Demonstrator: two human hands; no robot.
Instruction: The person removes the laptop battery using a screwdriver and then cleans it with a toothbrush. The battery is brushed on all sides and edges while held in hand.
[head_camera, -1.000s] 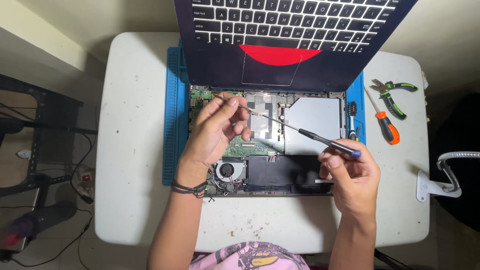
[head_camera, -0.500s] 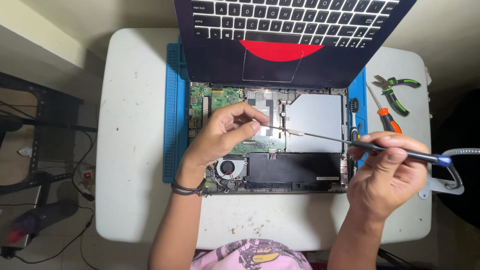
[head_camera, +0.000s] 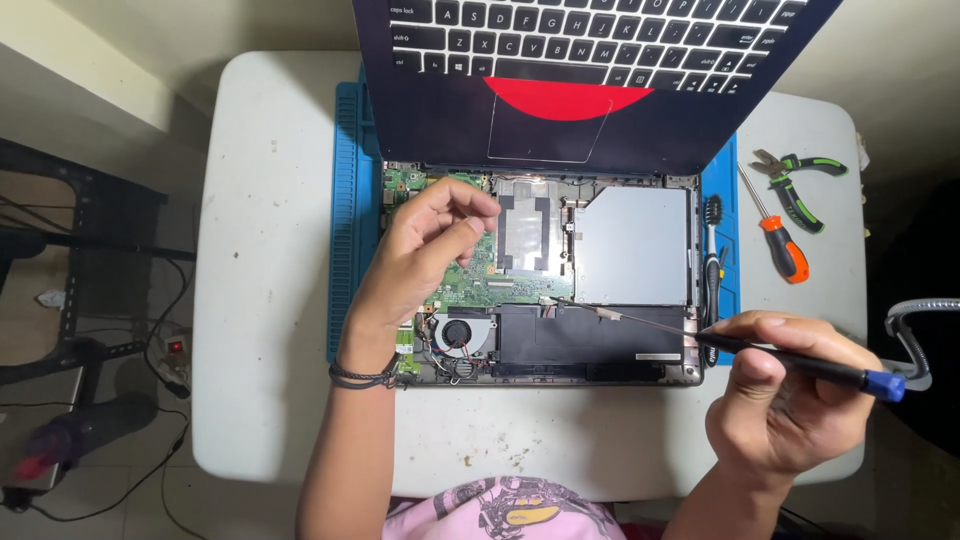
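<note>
Right grip (head_camera: 790, 395) closed around black screwdriver (head_camera: 760, 355) — left grip (head_camera: 425, 250) pinched, contents unclear — above opened laptop (head_camera: 540, 280).

Green-handled pliers (head_camera: 800, 182) beside an orange-handled screwdriver (head_camera: 775, 232) — on the white table (head_camera: 270, 300).

Two bare forearms reach in from the bottom edge, with no sleeves showing on either. The left hand (head_camera: 420, 255) has a dark braided band (head_camera: 362, 376) looped around its wrist; the right hand (head_camera: 785, 395) wears no ring, watch or band that can be seen. Between the arms, at the bottom edge, is a pink shirt (head_camera: 505, 510) with a black and yellow print on its front.
</note>
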